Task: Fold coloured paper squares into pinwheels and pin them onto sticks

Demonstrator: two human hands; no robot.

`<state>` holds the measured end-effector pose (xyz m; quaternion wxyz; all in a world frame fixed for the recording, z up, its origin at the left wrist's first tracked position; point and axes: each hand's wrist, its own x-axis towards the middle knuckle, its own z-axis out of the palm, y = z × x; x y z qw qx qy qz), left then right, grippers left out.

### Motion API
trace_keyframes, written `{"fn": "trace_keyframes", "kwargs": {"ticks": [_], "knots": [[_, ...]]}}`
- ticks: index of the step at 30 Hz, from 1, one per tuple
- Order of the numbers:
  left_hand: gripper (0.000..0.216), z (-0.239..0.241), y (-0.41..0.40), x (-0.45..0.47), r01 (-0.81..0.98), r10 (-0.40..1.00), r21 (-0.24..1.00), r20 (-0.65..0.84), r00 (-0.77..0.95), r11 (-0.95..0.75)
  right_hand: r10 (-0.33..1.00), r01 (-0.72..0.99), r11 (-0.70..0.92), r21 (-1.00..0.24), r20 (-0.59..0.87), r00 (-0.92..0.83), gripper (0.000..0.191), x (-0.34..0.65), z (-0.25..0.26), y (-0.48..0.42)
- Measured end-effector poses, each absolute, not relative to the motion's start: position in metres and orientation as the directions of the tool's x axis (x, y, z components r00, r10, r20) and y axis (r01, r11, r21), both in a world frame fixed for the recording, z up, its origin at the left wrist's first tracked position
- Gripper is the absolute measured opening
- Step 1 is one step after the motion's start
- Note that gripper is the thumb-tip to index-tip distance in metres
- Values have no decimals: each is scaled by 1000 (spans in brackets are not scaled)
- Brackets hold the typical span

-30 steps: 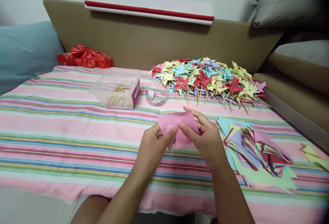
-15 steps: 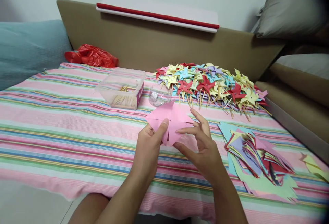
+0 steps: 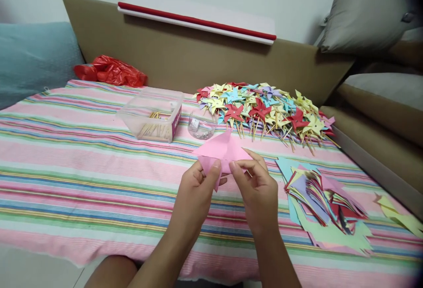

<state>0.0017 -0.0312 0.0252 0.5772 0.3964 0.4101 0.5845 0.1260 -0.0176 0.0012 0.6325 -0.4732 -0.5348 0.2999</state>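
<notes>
Head view: left hand (image 3: 197, 187) has thumb on top, fingers under, pinched closed on pink paper (image 3: 221, 147). Right hand (image 3: 259, 188) pinches its right side, thumb and index nearly together. Paper's held above striped cloth (image 3: 99, 160), slit and partly folded. Just beyond: clear cup (image 3: 209, 125), stick tub (image 3: 176, 122) left of it, pinwheels (image 3: 261, 109) right. Paper stack (image 3: 302, 186) sits right of right hand.

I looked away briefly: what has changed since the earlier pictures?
The right hand, fingers spread half a second ago, has closed on the pink, pointed paper piece, its thumb now near the left thumb. The left hand keeps its hold. The clear plastic box of wooden sticks and the heap of multicoloured paper pinwheels stayed put.
</notes>
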Motion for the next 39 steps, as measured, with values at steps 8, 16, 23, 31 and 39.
{"fn": "trace_keyframes", "kwargs": {"ticks": [8, 16, 23, 31, 39], "knots": [[24, 19, -31, 2, -276, 1000, 961, -11, -10, 7, 869, 187, 379, -906, 418, 264, 11, 125, -2, -17], [30, 19, -30, -1, -169, 996, 985, 12, -91, -28, 855, 179, 408, -896, 443, 269, 10, 121, 1, -18], [29, 21, -33, -3, -109, 997, 992, 51, -63, -58, 911, -241, 310, -920, 215, 351, 32, 129, 7, -16], [16, 32, -33, -10, -16, 985, 998, 54, 165, -52, 996, -314, 10, -949, 39, -84, 29, 156, 10, -19], [31, 33, -32, -19, 106, 970, 989, 71, 230, -98, 986, -87, -5, -996, 10, -168, 28, 162, 7, -24]]}}
